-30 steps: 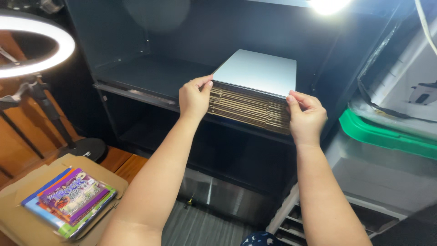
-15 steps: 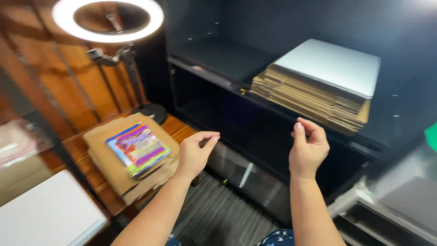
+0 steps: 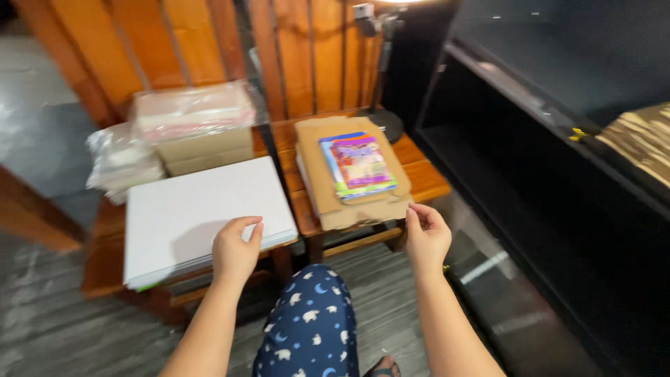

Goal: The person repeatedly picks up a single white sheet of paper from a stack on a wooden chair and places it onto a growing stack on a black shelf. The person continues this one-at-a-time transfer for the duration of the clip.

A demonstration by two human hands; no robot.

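Note:
My left hand (image 3: 236,249) rests with its fingertips on the near right corner of a stack of white flat sheets (image 3: 202,213) lying on a low wooden bench. My right hand (image 3: 426,236) hovers empty, fingers loosely curled, just beside the front edge of a flat brown cardboard box (image 3: 349,178). Colourful flat packets (image 3: 357,166) lie on top of that box.
Clear plastic-wrapped bundles (image 3: 183,124) and brown boxes sit behind the white stack. A dark shelf unit (image 3: 558,160) fills the right side, with a stack of cardboard sheets (image 3: 642,139) on its shelf. A lamp stand base (image 3: 385,122) stands by the orange slatted wall.
My view swung left and down from the shelf to the wooden bench. Both hands left the cardboard stack on the shelf; the left one came down onto the white sheets.

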